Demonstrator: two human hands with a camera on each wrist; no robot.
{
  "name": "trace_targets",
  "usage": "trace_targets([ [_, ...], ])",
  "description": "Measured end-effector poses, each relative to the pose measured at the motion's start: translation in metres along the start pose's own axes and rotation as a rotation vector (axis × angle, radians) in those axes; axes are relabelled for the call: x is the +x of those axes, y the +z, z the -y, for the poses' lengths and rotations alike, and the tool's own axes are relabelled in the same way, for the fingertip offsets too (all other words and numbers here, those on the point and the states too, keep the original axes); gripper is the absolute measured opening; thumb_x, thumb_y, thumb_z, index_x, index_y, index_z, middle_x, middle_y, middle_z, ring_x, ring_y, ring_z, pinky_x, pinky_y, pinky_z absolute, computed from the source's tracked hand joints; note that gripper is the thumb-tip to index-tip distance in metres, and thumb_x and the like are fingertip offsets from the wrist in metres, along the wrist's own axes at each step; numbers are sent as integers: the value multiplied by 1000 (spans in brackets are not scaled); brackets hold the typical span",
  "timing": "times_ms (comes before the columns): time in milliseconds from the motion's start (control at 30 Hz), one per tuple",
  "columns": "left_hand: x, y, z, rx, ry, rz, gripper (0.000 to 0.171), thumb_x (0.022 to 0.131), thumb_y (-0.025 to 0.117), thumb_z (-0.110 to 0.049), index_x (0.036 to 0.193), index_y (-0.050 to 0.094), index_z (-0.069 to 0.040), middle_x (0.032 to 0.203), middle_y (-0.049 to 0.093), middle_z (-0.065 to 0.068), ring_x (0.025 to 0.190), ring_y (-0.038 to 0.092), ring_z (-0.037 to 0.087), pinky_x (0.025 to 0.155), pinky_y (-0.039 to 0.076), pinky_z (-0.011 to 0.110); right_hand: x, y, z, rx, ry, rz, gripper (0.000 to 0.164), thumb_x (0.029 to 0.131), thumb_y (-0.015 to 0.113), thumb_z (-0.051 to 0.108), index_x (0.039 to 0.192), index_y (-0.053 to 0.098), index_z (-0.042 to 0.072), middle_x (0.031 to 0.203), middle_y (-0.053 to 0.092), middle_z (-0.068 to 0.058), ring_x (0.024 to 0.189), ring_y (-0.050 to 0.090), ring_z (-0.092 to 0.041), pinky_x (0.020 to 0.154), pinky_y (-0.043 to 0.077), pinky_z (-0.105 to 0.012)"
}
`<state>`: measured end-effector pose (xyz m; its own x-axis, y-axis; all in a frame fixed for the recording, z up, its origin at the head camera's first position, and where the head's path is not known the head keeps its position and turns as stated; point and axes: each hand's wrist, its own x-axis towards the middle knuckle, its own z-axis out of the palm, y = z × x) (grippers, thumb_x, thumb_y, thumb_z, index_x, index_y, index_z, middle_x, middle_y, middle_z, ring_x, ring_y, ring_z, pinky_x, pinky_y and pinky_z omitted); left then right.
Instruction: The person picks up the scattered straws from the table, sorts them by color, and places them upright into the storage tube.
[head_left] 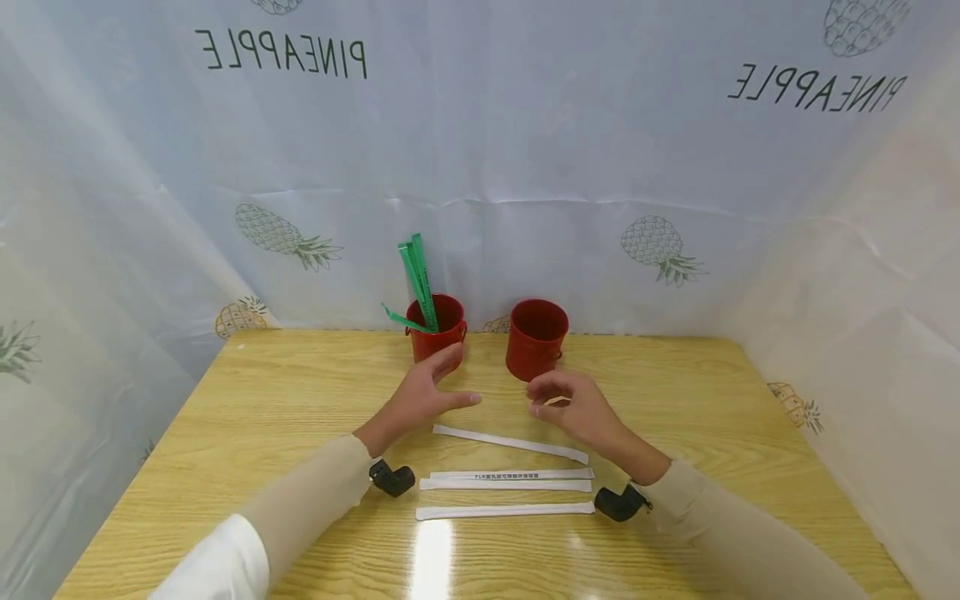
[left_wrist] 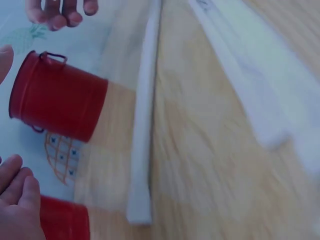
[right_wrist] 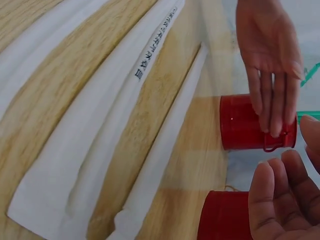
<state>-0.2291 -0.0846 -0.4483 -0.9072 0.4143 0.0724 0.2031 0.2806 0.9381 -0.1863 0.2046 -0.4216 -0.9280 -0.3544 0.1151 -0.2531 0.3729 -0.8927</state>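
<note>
In the head view my left hand, fingers spread and thumb apart, reaches beside the left red bucket, holding nothing. Several green paper-wrapped sticks lean in that bucket. My right hand hovers in front of the right red bucket, its fingers loosely bent and nothing between them. A single white paper-wrapped straw lies slantwise just below the hands. Nearer to me lie a pair of white wrapped straws, one bearing dark print, and another wrapped straw.
Both buckets stand at the back of the wooden table, close to a white curtain printed with pineapples. A small black wrist camera sits by the left wrist, and a second black camera by the right.
</note>
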Motion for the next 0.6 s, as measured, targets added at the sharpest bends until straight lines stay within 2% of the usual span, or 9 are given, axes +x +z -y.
trace_targets([
  [167,22,17,-11,6,33,-9,92,87,85,-36,162,37,-14,167,41,9,156,38,37,124,37,54,0,1,-7,-21,11,15,24,92,76,3,115,71,-1,112,70,-28,97,70,-21,84,61,-21],
  [400,49,36,-23,56,0,-66,100,85,85,-44,165,31,-17,169,38,6,155,39,36,122,41,53,-2,2,-19,-58,7,42,24,90,75,-2,114,73,-4,109,73,-25,96,73,-28,84,62,-22],
  [600,69,45,-29,111,-18,-104,102,86,84,-47,166,28,-17,170,36,4,156,38,32,120,45,51,-3,4,-26,-116,-16,66,20,88,78,-1,108,74,-4,102,75,-21,90,71,-18,81,61,-21],
])
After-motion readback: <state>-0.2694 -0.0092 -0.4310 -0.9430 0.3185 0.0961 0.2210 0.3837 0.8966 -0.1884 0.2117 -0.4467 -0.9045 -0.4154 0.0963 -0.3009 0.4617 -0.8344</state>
